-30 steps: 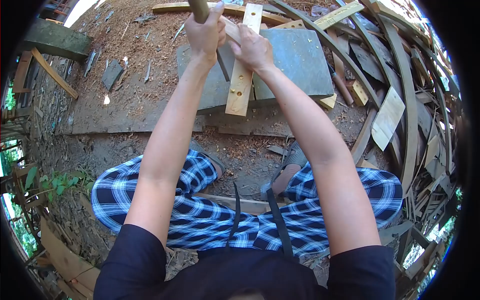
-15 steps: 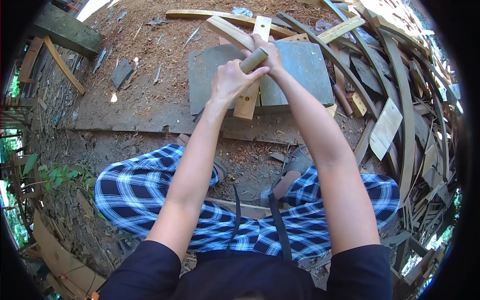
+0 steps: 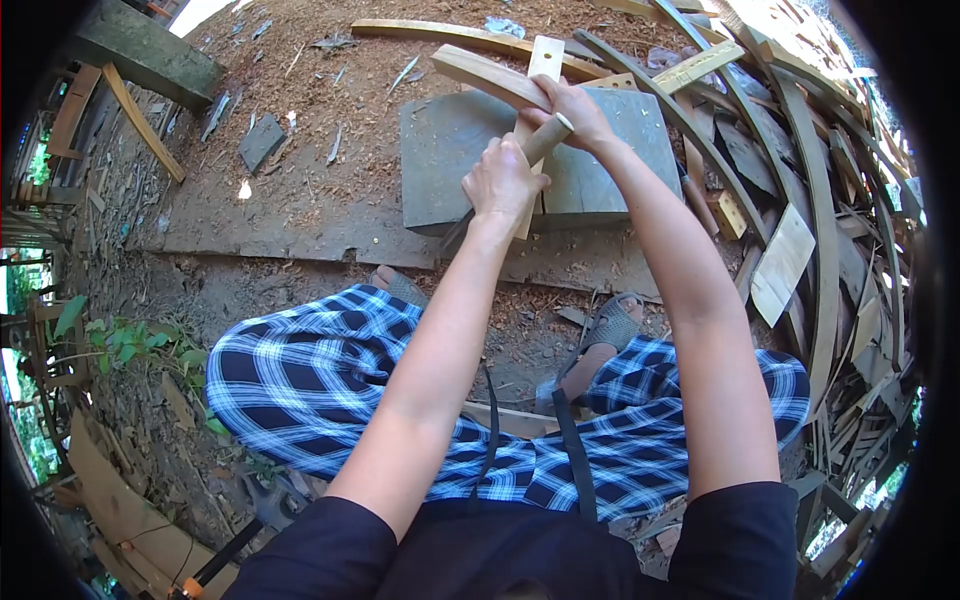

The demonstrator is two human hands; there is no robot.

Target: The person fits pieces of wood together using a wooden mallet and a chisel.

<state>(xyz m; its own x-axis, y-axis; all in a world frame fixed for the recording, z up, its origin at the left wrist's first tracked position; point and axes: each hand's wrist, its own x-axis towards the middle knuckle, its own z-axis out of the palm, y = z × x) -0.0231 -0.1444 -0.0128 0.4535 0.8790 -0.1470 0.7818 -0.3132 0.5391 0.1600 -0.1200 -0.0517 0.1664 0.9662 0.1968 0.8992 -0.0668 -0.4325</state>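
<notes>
My left hand (image 3: 500, 178) is closed around the round wooden handle (image 3: 545, 140) of a tool. A dark, blade-like part (image 3: 456, 236) shows below that fist; its full shape is hidden. My right hand (image 3: 574, 112) grips a pale, slightly curved wooden piece (image 3: 488, 76) near its right end, just above the handle's tip. Under both hands a flat wooden strip with a drilled hole (image 3: 546, 58) lies across the grey block (image 3: 440, 165). Its middle and most of its lower end are covered by my hands and left forearm.
Long curved wooden slats (image 3: 790, 150) and offcuts pile up at the right. A drilled wooden block (image 3: 727, 214) lies beside the grey block. Wood chips cover the ground behind. A stone-like beam (image 3: 150, 55) and a green plant (image 3: 130, 340) are at the left.
The view has shifted slightly, moving the scene rightward. My left hand and the tool handle have moved right and a little down, covering more of the strip's lower end. My right hand keeps its grip.
</notes>
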